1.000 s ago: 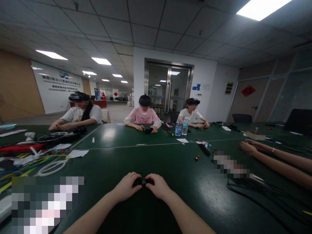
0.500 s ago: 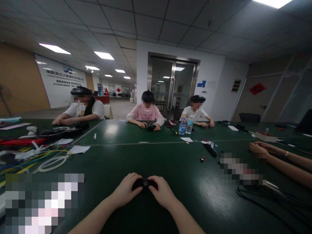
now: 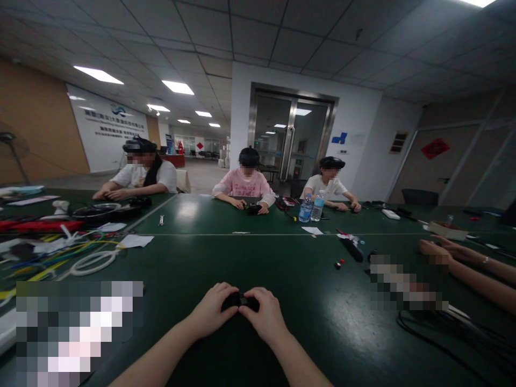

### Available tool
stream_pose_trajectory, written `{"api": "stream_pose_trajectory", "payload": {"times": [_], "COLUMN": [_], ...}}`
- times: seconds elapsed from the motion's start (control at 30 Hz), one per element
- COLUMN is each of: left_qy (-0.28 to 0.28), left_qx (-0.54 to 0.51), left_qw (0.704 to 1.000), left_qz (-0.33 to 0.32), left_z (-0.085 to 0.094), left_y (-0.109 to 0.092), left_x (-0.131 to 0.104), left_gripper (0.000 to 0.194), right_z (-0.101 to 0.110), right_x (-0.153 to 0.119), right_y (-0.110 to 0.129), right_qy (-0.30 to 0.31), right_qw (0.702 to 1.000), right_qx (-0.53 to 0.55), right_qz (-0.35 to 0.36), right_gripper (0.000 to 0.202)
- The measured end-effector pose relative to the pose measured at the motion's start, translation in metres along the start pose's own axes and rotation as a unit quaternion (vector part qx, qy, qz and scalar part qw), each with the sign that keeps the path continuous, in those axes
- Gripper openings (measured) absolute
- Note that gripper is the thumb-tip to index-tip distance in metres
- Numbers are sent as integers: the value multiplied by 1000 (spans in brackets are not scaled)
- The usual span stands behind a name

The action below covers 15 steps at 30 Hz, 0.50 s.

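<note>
Both of my hands rest on the dark green table (image 3: 181, 279) in front of me, around a small black object (image 3: 243, 300). My left hand (image 3: 213, 309) is closed on its left end, fingers over the top and thumb along the near side. On the right end, my right hand (image 3: 264, 312) curls in the same way. The two thumb tips nearly meet at the near side. Fingers hide much of the object, and its exact kind cannot be made out.
Cables (image 3: 94, 262) and papers (image 3: 136, 240) lie at the left. Two water bottles (image 3: 305, 208) stand beyond, near a black bar-shaped thing (image 3: 351, 249). A wrench (image 3: 161, 220) lies farther off. Three people sit opposite; another person's hands (image 3: 437, 251) rest at the right.
My right thumb has come inward toward the left thumb, over the near side of the black object. The camera view has shifted slightly; both hands keep their hold.
</note>
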State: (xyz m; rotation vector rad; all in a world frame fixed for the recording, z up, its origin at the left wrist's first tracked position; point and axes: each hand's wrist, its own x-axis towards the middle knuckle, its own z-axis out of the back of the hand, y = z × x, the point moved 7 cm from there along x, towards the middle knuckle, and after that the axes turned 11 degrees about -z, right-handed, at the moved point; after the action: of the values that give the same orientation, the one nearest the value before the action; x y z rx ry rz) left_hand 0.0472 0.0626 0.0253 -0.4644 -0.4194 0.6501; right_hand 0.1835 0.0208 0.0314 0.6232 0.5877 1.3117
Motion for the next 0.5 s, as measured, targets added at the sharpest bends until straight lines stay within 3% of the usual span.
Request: {"api": "stream_pose_trajectory", "payload": {"times": [0.3, 0.5], "left_qy": [-3, -1], "left_qx": [-19, -7], "left_qw": [1000, 1000], "left_qz": [-3, -4], "left_z": [0, 0], "left_y": [4, 3], "left_x": [-3, -2], "left_gripper": [44, 39], "right_z": [-1, -2], "right_x": [-1, 2], "right_y": [-1, -2], "right_qy": [6, -2], "right_qw": [1000, 1000], "right_qx": [-14, -12], "right_qz": [-18, -12], "right_gripper": [24, 22]}}
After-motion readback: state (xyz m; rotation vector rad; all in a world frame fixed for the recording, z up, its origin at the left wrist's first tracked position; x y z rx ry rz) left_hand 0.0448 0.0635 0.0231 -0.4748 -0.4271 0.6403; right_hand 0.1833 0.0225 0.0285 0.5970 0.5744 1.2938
